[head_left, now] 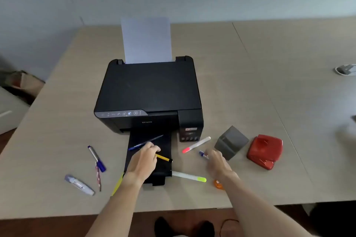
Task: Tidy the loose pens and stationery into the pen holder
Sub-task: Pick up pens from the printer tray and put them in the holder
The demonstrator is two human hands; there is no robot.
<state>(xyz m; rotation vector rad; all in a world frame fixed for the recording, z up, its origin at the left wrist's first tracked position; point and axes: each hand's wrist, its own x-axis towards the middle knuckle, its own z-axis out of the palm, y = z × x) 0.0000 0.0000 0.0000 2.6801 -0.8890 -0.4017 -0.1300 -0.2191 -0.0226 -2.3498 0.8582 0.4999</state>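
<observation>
A grey pen holder stands tilted on the desk right of the printer. My left hand rests on the printer's output tray, closed on a yellow pen, beside a blue pen. My right hand grips a small blue-and-white pen just left of the holder. Loose on the desk lie a pink-capped highlighter, a green-capped highlighter, a blue marker, a patterned pencil, a white correction pen, a yellow highlighter and an orange item.
A black printer with a sheet of paper fills the desk's middle. A red hole punch sits right of the holder. A grey-white object lies at the far right. The desk's front edge is close to me.
</observation>
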